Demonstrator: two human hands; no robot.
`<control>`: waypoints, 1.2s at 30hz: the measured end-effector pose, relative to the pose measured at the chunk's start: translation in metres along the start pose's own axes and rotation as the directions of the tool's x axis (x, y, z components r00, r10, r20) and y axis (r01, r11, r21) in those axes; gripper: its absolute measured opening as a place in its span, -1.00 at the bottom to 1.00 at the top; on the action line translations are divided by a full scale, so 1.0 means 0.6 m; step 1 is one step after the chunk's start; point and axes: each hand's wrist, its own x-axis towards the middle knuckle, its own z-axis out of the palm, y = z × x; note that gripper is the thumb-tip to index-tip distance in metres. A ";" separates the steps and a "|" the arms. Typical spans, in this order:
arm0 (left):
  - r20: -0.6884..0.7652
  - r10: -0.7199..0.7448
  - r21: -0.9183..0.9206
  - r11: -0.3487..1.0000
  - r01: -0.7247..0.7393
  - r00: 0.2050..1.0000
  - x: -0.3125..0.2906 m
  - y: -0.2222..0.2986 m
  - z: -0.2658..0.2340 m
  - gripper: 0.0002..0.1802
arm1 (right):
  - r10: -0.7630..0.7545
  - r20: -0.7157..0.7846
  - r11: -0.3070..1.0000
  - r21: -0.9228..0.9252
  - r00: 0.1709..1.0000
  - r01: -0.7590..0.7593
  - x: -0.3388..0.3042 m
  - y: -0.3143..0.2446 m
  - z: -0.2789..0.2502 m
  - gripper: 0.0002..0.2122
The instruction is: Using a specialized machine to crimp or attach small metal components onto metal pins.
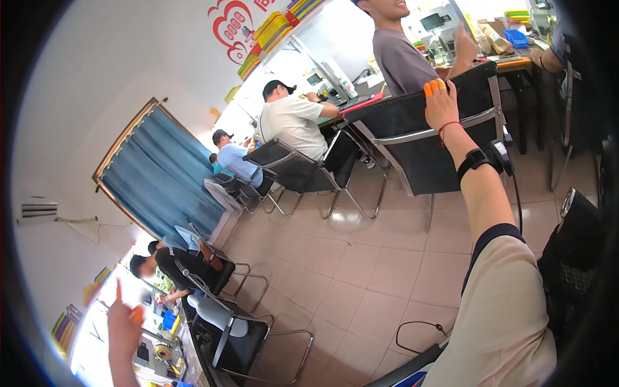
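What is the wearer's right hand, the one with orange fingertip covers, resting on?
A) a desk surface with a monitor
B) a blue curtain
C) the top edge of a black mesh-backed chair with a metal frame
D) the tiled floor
C: the right hand, with orange covers on its fingertips, lies on the top edge of the black mesh-backed chair, while the raised left hand touches nothing.

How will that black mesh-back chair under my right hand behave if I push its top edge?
The black chair would probably slide or tip rather than roll: its metal sled frame shows no wheels, on smooth tile floor. It looks fairly light, being thin tubing. The back may flex slightly where the right hand rests on it.
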 end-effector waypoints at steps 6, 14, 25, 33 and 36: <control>-0.114 0.823 -0.058 0.553 -0.831 0.556 -0.067 0.332 -0.070 -0.60 | 0.002 0.058 1.000 0.003 0.998 -0.002 0.001 0.001 -0.015 -0.66; 0.625 0.300 0.169 0.849 -0.501 0.720 -0.118 0.229 0.003 -0.55 | 0.012 -0.034 1.000 0.023 0.999 -0.011 -0.007 0.008 0.015 -0.67; 0.847 -0.066 0.063 0.998 0.024 0.527 -0.396 -0.044 0.143 -0.55 | 0.036 0.000 0.998 0.044 0.999 -0.036 -0.006 0.005 0.001 -0.68; 0.879 -0.017 0.072 0.993 -0.096 0.477 -0.705 -0.323 0.243 -0.61 | 0.052 0.036 0.998 0.019 0.998 -0.053 -0.005 0.003 -0.006 -0.67; 0.947 -0.317 0.316 0.904 -0.289 0.044 -0.766 -0.332 0.225 -0.56 | 0.061 0.058 0.998 0.029 0.996 -0.062 -0.003 -0.003 -0.003 -0.65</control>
